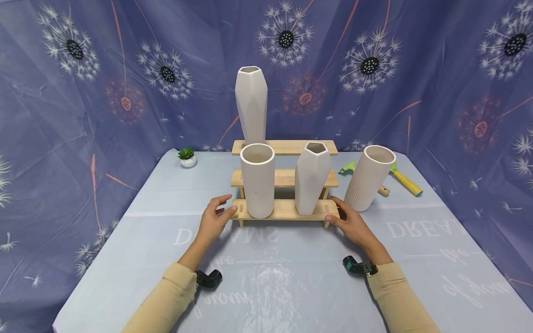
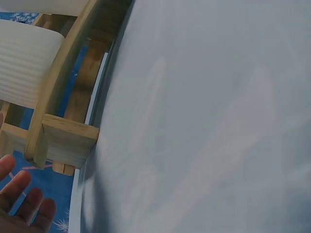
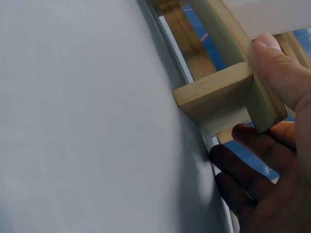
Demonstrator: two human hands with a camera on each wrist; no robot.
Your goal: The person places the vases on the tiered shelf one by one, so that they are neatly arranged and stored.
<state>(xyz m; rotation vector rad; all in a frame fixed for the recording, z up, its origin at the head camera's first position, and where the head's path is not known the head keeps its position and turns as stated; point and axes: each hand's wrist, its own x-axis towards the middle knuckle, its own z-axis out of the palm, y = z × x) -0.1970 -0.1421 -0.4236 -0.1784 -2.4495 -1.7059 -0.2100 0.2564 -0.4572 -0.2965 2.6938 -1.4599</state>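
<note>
A three-tier wooden stand [image 1: 285, 209] stands on the table. Its lowest tier bears a ribbed white cylindrical vase [image 1: 258, 185] on the left and a faceted white vase [image 1: 310, 180] on the right. A taller faceted white vase [image 1: 252, 104] rises from the top tier. My left hand [image 1: 214, 217] is at the stand's left end, thumb tip right by the lowest board; in the left wrist view its fingers [image 2: 17, 189] are spread below the wood. My right hand [image 1: 351, 224] grips the lowest board's right end, thumb [image 3: 274, 58] along its edge and fingers underneath.
Another ribbed white vase [image 1: 368, 178] stands to the right of the stand. Behind it lie a yellow-handled tool [image 1: 407, 183], a green-headed tool [image 1: 348, 167] and a wooden handle end [image 1: 383, 190]. A small potted succulent [image 1: 187, 157] sits at the back left. Blue patterned cloth [image 1: 208, 55] hangs behind.
</note>
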